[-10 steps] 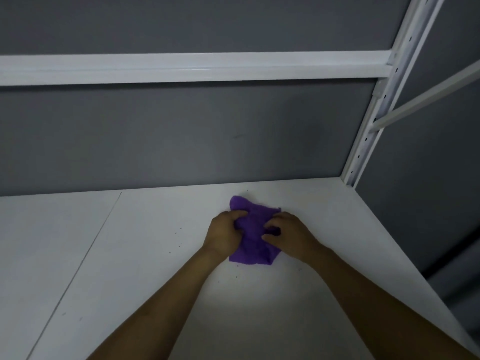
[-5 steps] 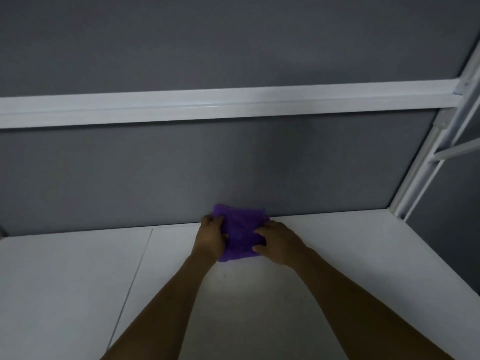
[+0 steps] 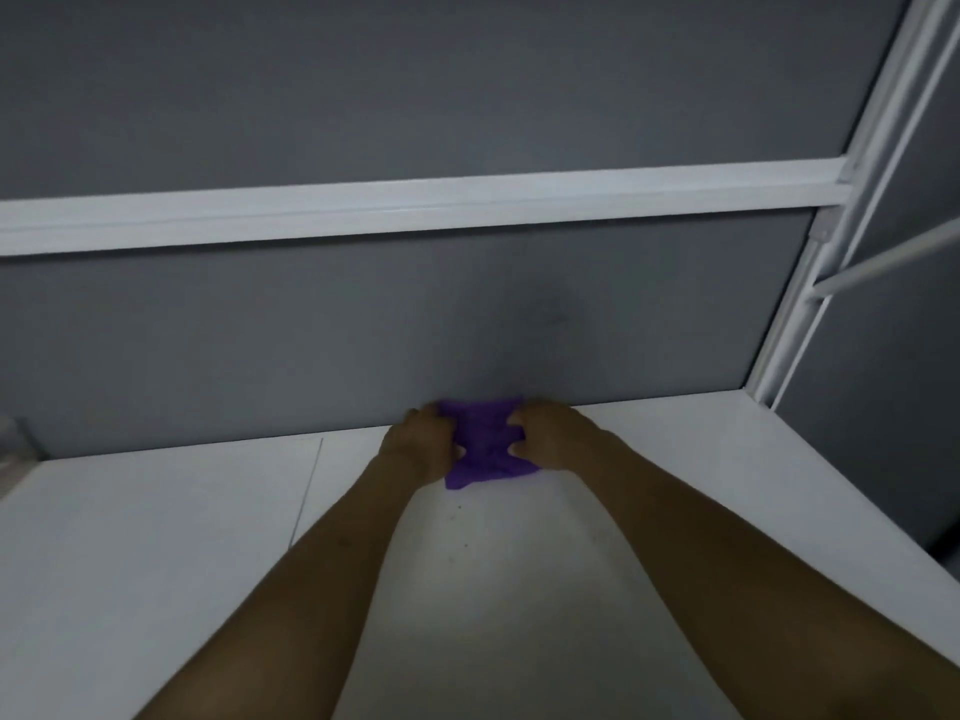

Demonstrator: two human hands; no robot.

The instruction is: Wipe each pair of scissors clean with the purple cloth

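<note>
Currently the purple cloth point(image 3: 488, 449) is held bunched between left hand point(image 3: 418, 446) and right hand point(image 3: 550, 436), both clenched on it, worktop point(image 3: 156, 537) beneath; scissors cannot be seen, so if wrapped inside, blades should be rubbed along their length with edges kept off skin.

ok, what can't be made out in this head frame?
1. Scissors: none visible in the head view. Whether a pair sits inside the purple cloth cannot be told, since its folds and both hands cover it.
2. Fingertips of the left hand and right hand: buried in the cloth.
3. Grey object at the left edge: cut off by the frame and blurred, unidentifiable.
</note>
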